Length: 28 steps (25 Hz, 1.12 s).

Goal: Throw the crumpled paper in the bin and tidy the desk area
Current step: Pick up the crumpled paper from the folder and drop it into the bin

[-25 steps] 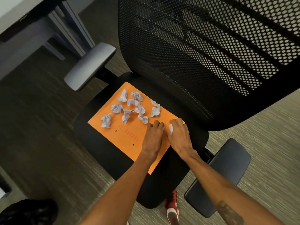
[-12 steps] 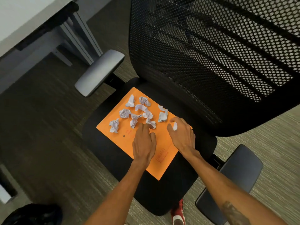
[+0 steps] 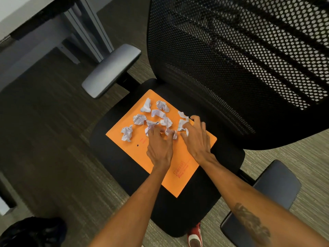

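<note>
sitting mid-seat, the orange envelope (image 3: 179, 168) held paper wads (image 3: 139, 119); left hand (image 3: 159, 148) and right hand (image 3: 196, 139) were half-curled, grip unclear

Office — mesh chair (image 3: 231, 65), desk (image 3: 21, 13), carpet (image 3: 44, 131)

Crumpled paper balls (image 3: 139, 119): about 10 on the envelope, some partly hidden by fingers, so the count is uncertain. Orange envelope (image 3: 179, 180): 1. Office chair (image 3: 178, 216): 1, with 2 armrests (image 3: 111, 70). Hands: 2, left hand (image 3: 160, 148), right hand (image 3: 197, 139). Red shoe (image 3: 195, 234): 1.
</note>
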Available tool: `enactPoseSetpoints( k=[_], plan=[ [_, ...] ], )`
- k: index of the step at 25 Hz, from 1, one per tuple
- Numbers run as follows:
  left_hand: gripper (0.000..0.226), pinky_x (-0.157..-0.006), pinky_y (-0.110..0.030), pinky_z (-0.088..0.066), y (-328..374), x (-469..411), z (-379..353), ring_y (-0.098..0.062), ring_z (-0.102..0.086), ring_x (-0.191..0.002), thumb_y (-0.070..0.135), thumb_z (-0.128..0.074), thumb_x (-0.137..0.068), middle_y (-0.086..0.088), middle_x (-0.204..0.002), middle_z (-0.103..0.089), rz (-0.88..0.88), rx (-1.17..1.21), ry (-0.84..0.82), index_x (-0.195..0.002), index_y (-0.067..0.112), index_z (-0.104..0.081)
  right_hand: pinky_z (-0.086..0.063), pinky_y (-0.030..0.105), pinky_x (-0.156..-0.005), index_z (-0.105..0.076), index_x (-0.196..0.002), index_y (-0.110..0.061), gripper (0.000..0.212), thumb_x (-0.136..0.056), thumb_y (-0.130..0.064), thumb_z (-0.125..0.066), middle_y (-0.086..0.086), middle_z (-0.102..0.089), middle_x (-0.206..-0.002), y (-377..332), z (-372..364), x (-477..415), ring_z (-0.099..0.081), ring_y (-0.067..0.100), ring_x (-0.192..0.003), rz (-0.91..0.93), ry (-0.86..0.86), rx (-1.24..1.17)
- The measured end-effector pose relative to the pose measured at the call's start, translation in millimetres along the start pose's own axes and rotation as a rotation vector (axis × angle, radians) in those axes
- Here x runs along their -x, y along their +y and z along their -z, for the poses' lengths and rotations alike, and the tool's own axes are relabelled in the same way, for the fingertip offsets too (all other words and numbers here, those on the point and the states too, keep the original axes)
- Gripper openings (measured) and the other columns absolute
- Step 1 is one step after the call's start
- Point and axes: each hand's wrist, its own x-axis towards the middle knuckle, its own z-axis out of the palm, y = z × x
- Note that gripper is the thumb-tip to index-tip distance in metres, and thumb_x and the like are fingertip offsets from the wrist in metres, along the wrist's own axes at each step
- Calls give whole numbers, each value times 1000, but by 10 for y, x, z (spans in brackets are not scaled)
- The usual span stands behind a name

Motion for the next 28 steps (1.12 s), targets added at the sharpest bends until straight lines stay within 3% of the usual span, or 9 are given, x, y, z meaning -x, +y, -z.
enactPoseSetpoints(
  k=[2,5,10,13,16,18,20,23,28],
  plan=[
    [22,-72,-34,-49,-72,19,-4,-14,-60,-95,48,-55,-93,5,-119,-55,-25,-8,9,-96,26,-54,-52,32,-74,-67,-104,-17,15,-98,-27,-58,2,-36,-144,40,-25,82,-44,20,-116,21,14,-34],
    [18,-61,-30,-41,-120,111,60,-8,-56,-73,37,-57,-93,8,-94,-58,-25,15,26,-85,21,-52,-52,35,-77,-62,-96,-12,13,-96,-23,-56,3,-45,-139,73,-43,246,-51,17,-108,54,56,-175],
    [11,-52,-35,-43,-58,104,116,-13,-50,-58,12,-52,-91,1,-68,-53,-132,115,1,-82,15,-46,-52,37,-69,-55,-98,-14,11,-91,-18,-62,1,-60,-90,3,89,265,-57,15,-76,-55,33,-419],
    [9,-50,-26,-33,80,6,130,-8,-43,-56,16,-52,-91,6,-71,-49,-173,50,71,-90,19,-44,-50,38,-60,-46,-98,-18,13,-92,-18,-58,1,-56,-86,-59,135,132,-56,17,-72,-89,79,-383],
    [24,-49,-24,-33,168,-125,110,-8,-50,-58,42,-51,-94,7,-70,-54,-195,-112,57,-112,26,-46,-45,33,-58,-46,-123,-23,27,-98,-30,-53,0,-53,-113,-84,134,-50,-56,15,-76,-118,124,-266],
    [51,-49,-27,-40,165,-231,44,-13,-57,-61,46,-47,-98,2,-73,-60,-233,-265,16,-142,24,-35,-40,27,-55,-41,-138,-26,44,-98,-35,-55,0,-42,-124,-87,107,-182,-55,14,-74,-85,75,-210],
    [67,-62,-38,-53,130,-314,-44,-23,-65,-77,48,-42,-100,-6,-84,-67,-270,-390,-54,-155,19,-17,-39,28,-55,-36,-146,-29,52,-98,-33,-56,0,-35,-126,-73,46,-285,-57,16,-74,-14,-9,-130],
    [59,-73,-40,-55,109,-346,-102,-31,-67,-94,47,-37,-104,-13,-101,-70,-336,-522,-147,-151,12,-26,-50,33,-62,-49,-137,-24,38,-100,-27,-54,2,-37,-130,-50,-33,-333,-61,20,-84,47,-108,-91],
    [41,-62,-33,-48,58,-240,-61,-29,-67,-93,39,-37,-106,-13,-118,-62,-346,-458,-246,-136,12,-40,-57,38,-75,-61,-121,-13,25,-100,-24,-54,8,-49,-122,21,-111,-220,-60,19,-91,108,-69,-110]
  ],
)
